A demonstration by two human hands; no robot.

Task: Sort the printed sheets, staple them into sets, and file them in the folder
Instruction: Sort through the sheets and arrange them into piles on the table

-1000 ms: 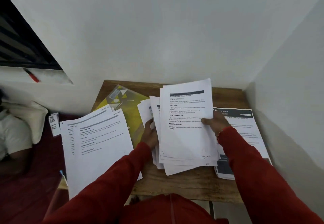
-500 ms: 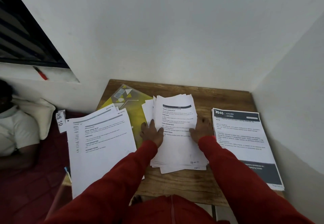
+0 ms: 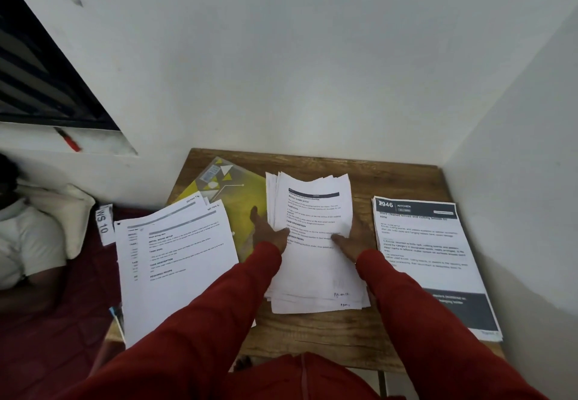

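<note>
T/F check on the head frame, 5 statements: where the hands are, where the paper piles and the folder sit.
1. Both hands rest on the middle stack of white printed sheets. True: left hand at its left edge, right hand at its right edge.
2. The yellow plastic folder lies right of the middle stack. False: it lies to its left, partly under the left pile of white sheets.
3. The pile with the dark "946 KITCHEN" header sits at the right side of the wooden table. True.
4. The right hand holds a stapler. False: no stapler is visible.
5. The middle stack is squared up neatly. False: its edges are fanned.
</note>
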